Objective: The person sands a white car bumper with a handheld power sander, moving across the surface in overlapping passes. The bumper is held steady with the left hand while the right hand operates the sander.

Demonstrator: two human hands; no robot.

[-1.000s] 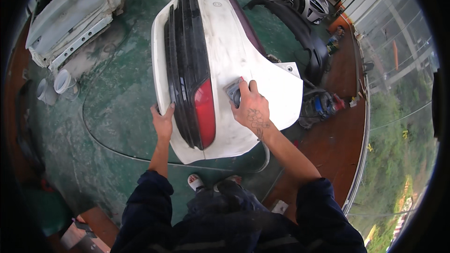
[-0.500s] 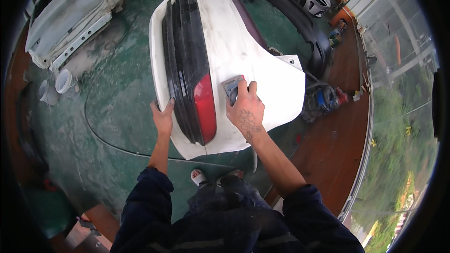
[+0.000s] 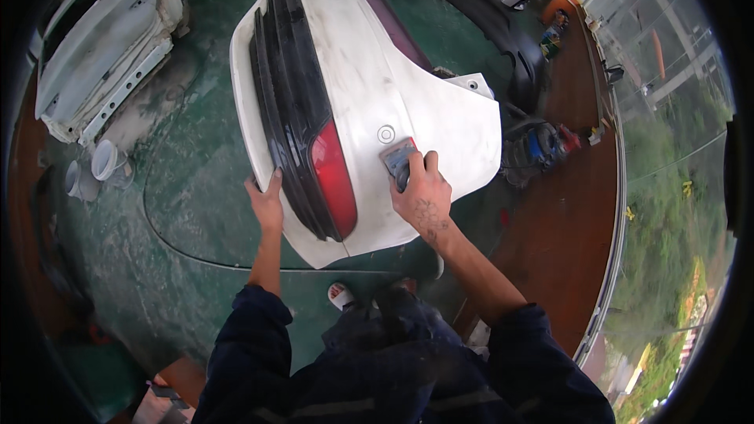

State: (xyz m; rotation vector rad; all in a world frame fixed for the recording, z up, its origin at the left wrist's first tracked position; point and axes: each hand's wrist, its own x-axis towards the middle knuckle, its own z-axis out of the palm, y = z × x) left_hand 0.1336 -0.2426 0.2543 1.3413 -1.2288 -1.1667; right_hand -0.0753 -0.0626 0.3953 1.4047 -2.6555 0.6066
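A green, dust-smeared workshop floor (image 3: 181, 220) spreads beneath a smudged white car bumper (image 3: 365, 86) fitted with glossy, ribbed black trim (image 3: 283, 110) and a smooth red tail light (image 3: 333, 180). A person's left hand (image 3: 265, 202) straddles the bumper's left edge, thumb spread, its grip impossible to judge; the right hand (image 3: 426, 190) curls around a grey sander (image 3: 397, 160) against the bumper, near concentric circles (image 3: 386, 134) on the white surface.

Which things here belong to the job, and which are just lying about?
In use:
grey flat block with red edge, in the right hand
white car panel with black trim and red lamp, left hand on its edge

Lying about:
pale plastic buckets
black curved bumper
pale grey car body panel
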